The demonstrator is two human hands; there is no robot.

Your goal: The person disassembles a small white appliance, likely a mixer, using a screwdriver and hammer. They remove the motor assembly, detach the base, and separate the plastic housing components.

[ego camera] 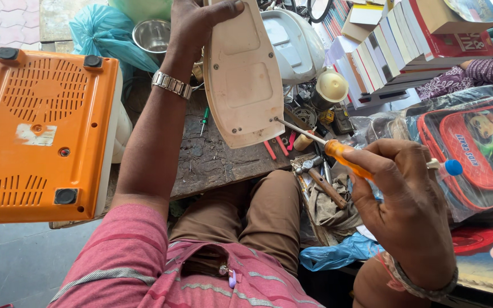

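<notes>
Cream-coloured iron base plate point(242, 74) sits clamped in your left hand point(192, 25), while your right hand's point(397, 188) fingers grip the orange-handled screwdriver point(338, 153), tip at a lower-edge screw, apparently not yet out.

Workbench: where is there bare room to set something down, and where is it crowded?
The one bare patch is the dark worn bench top, bordered by the left forearm, the cream iron base held in the left hand, and the knees. A green screwdriver lies at its edge. Right of the iron base it is crowded: tools, hammer, rags, books.
</notes>
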